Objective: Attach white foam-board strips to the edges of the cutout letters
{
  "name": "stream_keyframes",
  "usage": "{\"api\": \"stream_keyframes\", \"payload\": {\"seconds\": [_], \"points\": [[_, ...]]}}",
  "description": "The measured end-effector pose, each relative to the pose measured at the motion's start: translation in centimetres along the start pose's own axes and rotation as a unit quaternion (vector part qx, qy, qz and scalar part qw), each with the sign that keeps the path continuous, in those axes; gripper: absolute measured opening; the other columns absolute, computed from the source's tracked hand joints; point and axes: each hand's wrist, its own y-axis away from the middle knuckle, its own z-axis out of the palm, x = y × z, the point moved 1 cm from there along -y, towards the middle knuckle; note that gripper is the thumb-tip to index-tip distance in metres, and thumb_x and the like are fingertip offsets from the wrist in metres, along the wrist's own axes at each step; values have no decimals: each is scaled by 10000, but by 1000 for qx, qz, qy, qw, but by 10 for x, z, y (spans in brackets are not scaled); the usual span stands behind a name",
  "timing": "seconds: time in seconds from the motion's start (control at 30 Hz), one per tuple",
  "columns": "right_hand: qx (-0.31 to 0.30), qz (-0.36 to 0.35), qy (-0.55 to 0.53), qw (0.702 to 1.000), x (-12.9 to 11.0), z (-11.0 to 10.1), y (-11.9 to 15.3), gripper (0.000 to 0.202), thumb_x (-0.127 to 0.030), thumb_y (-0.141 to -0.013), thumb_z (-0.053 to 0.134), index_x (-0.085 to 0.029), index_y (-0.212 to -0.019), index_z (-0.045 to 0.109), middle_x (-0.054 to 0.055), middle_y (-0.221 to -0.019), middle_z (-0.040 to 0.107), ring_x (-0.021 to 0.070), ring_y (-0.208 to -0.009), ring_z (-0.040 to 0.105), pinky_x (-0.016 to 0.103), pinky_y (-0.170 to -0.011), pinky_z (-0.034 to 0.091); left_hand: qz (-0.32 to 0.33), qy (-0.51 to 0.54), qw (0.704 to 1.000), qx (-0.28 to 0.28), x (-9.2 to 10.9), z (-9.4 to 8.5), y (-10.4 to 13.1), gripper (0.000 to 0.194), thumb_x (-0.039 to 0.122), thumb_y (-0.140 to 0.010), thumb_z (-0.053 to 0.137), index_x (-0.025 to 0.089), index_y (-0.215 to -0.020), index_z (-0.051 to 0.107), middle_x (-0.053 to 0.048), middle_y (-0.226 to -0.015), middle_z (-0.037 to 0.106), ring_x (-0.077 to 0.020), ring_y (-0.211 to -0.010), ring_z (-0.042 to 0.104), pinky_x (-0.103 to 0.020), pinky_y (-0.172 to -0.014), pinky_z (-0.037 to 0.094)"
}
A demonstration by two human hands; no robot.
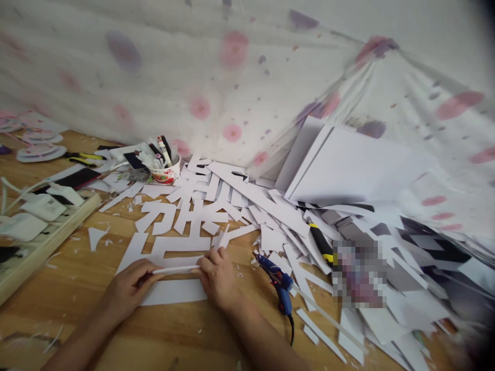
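A narrow white strip of board (176, 269) is held level between my two hands, seen nearly edge-on. My left hand (129, 288) pinches its left end between thumb and fingers. At the other end, the closed fingers of my right hand (218, 273) grip the strip. Beneath it a white sheet (174, 292) lies on the wooden table, partly covered by the hands. Just beyond is a white cut-out shape (181, 243) with straight bars. A blue glue gun (276, 281) rests right of my right hand, a clear glue stick projecting from its back.
Paper scraps (270, 232) spread over the wooden table (170, 335). A pen-filled tub (166, 172) stands at the back; white boards (348, 159) lean at the right. A yellow-black cutter (320, 242) lies among scraps. Left are a power strip (50, 239) with chargers and pliers (83, 157).
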Motion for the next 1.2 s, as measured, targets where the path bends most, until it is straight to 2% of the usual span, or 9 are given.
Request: {"api": "stream_keyframes", "payload": {"seconds": [0.2, 0.33, 0.7, 0.77, 0.87, 0.97, 1.0, 1.07, 1.2], "points": [[-12, -12, -15, 1000, -2, -7, -4, 146, -277, -874, 496, -216, -764, 569, 31, -809, 579, 178, -747, 448, 325, -722, 392, 11, 10, 1000, 9, 2, -1, -2, 175, 347, -802, 502, 205, -711, 548, 19, -654, 573, -109, -598, 546, -183, -554, 444], [-14, -15, -4, 1000, -3, -8, -5, 161, -272, -878, 490, -211, -744, 557, 29, -789, 578, 178, -740, 447, 329, -713, 389, 1, 7, 1000, -11, -1, 0, -1, 178, 345, -808, 496, 203, -730, 568, 10, -665, 577, -114, -611, 545, -189, -559, 444], [-5, -8, 18, 1000, -1, 0, -3, 154, -305, -851, 535, -210, -733, 563, 33, -799, 587, 187, -738, 445, 334, -705, 396, 33, -22, 999, -11, -6, 0, 1, 134, 340, -793, 537, 220, -800, 597, 13, -714, 608, -110, -634, 566, -184, -574, 452], [1, -2, 29, 1000, -1, 2, -2, 155, -313, -844, 543, -211, -730, 569, 34, -804, 591, 189, -734, 443, 331, -694, 397, 54, -37, 998, 11, 1, -6, -1, 154, 346, -772, 564, 239, -874, 607, -3, -800, 631, -131, -710, 585, -212, -639, 473], [6, -1, 46, 999, -1, 4, -1, 158, -309, -840, 548, -211, -718, 573, 35, -805, 592, 188, -740, 449, 327, -700, 397, 51, -47, 993, 92, 26, -13, -16, 237, 327, -790, 529, 258, -1012, 572, -32, -933, 628, -179, -859, 576, -303, -779, 469], [-4, 7, 50, 999, -1, 5, -1, 162, -316, -846, 537, -213, -731, 585, 34, -806, 595, 189, -750, 464, 329, -701, 397, 43, -53, 991, 112, 59, -4, -41, 179, 314, -802, 520, 239, -955, 577, -28, -932, 634, -182, -887, 579, -314, -827, 459], [-9, 10, 48, 999, -1, 6, -2, 143, -309, -849, 530, -216, -763, 595, 34, -814, 600, 191, -757, 473, 333, -701, 398, 31, -52, 993, 97, 69, 4, -49, 184, 332, -814, 505, 232, -949, 578, -28, -952, 637, -177, -894, 584, -301, -826, 463], [-11, 10, 36, 999, -2, 7, -4, 106, -267, -851, 516, -225, -886, 607, 41, -886, 616, 199, -797, 491, 345, -713, 401, 9, -24, 1000, 13, 83, 22, -62, 245, 376, -851, 430, 227, -990, 566, -29, -1000, 638, -154, -884, 598, -264, -792, 477], [6, -27, -15, 1000, -2, 2, -5, 237, -186, -845, 459, -221, -1059, 556, 71, -1049, 600, 224, -960, 497, 384, -812, 394, -44, -22, 995, -88, 89, 49, -67, 358, 447, -869, 348, 244, -1122, 499, -26, -1125, 613, -160, -984, 588, -275, -826, 465]]}}
